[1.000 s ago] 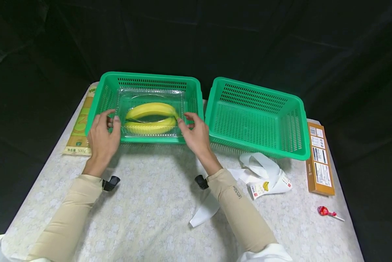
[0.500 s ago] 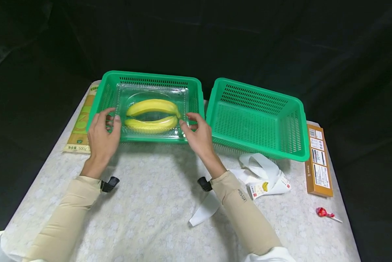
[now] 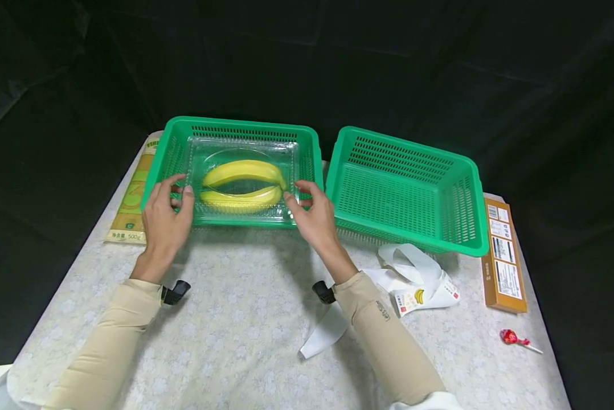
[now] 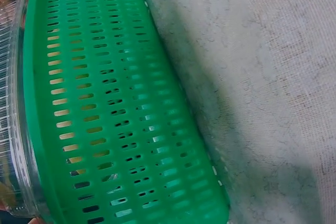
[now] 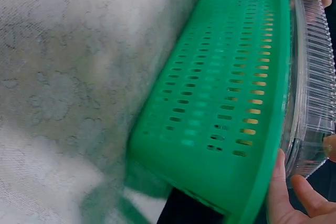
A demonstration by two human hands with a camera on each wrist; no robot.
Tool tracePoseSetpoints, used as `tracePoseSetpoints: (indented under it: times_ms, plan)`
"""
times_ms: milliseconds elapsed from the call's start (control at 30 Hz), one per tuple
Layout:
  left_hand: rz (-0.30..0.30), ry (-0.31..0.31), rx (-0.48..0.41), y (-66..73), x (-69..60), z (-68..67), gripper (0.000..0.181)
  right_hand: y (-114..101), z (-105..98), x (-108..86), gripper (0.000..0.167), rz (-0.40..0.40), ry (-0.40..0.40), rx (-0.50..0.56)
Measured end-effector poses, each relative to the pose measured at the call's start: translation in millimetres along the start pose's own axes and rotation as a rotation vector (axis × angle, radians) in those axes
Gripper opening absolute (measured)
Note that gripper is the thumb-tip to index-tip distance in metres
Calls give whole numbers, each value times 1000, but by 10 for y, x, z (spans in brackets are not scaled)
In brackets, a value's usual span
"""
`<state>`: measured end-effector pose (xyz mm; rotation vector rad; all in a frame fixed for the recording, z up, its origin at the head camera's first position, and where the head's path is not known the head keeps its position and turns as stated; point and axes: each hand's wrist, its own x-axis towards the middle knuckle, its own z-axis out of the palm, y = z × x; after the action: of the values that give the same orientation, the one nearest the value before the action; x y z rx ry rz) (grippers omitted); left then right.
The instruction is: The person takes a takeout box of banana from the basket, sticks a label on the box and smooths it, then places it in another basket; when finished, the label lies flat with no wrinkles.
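We see a person's two hands working at a clear plastic box [image 3: 242, 185] set in the left-hand green basket [image 3: 245, 121]. Two bananas, a rear banana [image 3: 245, 168] and a front banana [image 3: 242, 200], show through its clear top, lying side by side and meeting near their right ends. The left hand [image 3: 166, 219] pinches the box at its left edge, thumb toward us and forefinger reaching farther along the side. The right hand [image 3: 314, 216] pinches the opposite edge near the front corner; from the right wrist we see its fingertips bent about that corner. Both wrist views show us the box's ridged side rising above the basket's front rim, with something yellowish visible through the slots below.

Just beside stands a second green basket [image 3: 386, 196], turned slightly at an angle. In front of it, on the patterned tabletop [image 3: 245, 324], lies a curled white paper band [image 3: 422, 285] printed with a banana; part of it runs beneath the right forearm. To the left we find a yellow-green packet [image 3: 132, 202] against the first basket, and at the far right an orange-brown carton [image 3: 504, 256], with a red lollipop [image 3: 509, 336] nearer us.
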<state>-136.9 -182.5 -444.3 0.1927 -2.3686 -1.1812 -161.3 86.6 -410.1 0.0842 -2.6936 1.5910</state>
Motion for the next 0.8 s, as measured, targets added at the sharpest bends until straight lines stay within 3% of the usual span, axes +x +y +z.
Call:
tracePoseSetpoints:
  times_ms: [333, 800]
  plan:
    - [8, 25, 9, 74, -16, -66, 37, -65, -40, -52, 44, -39, 14, -1]
    - [16, 25, 30, 78, -2, -69, 37, -39, -31, -58, 44, -26, 17, 2]
